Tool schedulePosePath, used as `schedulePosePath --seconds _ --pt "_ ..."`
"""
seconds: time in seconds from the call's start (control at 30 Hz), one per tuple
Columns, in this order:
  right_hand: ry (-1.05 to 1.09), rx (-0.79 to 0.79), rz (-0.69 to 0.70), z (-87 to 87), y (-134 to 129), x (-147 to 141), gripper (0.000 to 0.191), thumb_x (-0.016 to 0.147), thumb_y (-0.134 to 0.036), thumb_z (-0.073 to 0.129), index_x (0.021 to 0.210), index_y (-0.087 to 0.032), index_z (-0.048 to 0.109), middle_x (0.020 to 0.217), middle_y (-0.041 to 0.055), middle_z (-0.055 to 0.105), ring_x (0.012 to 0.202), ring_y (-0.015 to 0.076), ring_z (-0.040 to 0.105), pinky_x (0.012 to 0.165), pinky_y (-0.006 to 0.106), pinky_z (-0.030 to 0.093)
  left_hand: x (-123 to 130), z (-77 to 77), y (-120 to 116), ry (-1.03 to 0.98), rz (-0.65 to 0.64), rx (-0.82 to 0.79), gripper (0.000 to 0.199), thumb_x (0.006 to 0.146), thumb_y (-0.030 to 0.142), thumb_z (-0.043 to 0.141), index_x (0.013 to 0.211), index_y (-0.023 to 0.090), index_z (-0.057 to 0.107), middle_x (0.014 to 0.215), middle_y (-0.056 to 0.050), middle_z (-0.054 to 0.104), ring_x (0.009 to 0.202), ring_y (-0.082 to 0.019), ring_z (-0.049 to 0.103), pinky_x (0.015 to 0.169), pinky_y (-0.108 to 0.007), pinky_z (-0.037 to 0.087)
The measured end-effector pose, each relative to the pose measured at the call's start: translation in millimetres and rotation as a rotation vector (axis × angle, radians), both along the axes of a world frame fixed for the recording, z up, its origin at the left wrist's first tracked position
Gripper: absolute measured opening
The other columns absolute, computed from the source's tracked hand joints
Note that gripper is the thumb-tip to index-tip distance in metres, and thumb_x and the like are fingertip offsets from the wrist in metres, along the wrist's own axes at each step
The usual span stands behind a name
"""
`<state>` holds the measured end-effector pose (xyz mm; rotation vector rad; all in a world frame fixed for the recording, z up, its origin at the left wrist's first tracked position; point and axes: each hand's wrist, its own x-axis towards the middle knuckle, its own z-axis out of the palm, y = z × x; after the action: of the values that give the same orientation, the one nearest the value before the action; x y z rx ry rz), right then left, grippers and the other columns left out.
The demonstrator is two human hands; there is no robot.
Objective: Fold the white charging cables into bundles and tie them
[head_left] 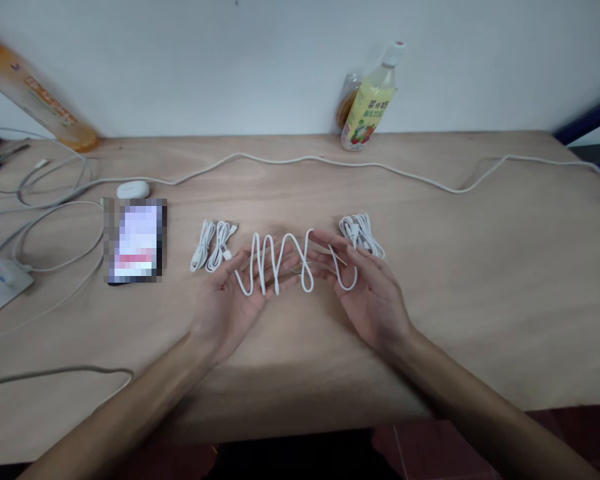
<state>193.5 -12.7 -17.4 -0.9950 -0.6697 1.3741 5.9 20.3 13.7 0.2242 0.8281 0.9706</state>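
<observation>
A white charging cable [281, 263] hangs in loose, wavy coils between my two hands, above the wooden table. My left hand [233, 293] is turned palm up and holds the left coils, its thumb along the cable and its fingers stretched beneath. On the other side, my right hand [373, 293] holds the cable's right part between thumb and fingers, with one loop across the palm. The cable's ends are hidden in the hands. Beyond my left hand lie two tied white cables, one bundle [203, 245] beside another bundle [222, 244]. More bundled white cable [363, 233] lies behind my right fingers.
A phone [137, 240] and a white earbud case [133, 190] lie on the left. A long white cord [300, 159] crosses the table's back. One yellow-labelled bottle [373, 103] stands by the wall, an orange bottle [40, 97] at far left. A charger [7, 272] sits left.
</observation>
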Motion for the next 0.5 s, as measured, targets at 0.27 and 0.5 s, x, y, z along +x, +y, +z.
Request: schedulePosePath --seconds 0.27,0.5 --pt "0.003 0.001 0.008 1.1 -0.1 -0.1 0.022 0.101 -0.047 0.073 0.110 -0.031 0.086 0.137 0.0053 0.083 0.127 0.0305 0.077 0.107 0.052 0.062 1.5 2.5 0.4 0.011 0.015 -0.020 0.030 0.108 0.020 0.048 0.103 0.012 0.076 0.128 -0.021 0.084 0.134 -0.042 0.075 0.125 -0.067 0.050" --pt "0.003 -0.024 -0.004 0.1 0.2 0.7 0.030 0.099 -0.050 0.076 0.120 -0.032 0.085 0.137 0.0058 0.083 0.133 0.0312 0.074 0.111 0.052 0.060 0.8 1.1 -0.3 -0.005 -0.004 -0.019 0.033 0.109 0.022 0.048 0.123 0.011 0.076 0.136 -0.022 0.081 0.140 -0.042 0.072 0.126 -0.065 0.050"
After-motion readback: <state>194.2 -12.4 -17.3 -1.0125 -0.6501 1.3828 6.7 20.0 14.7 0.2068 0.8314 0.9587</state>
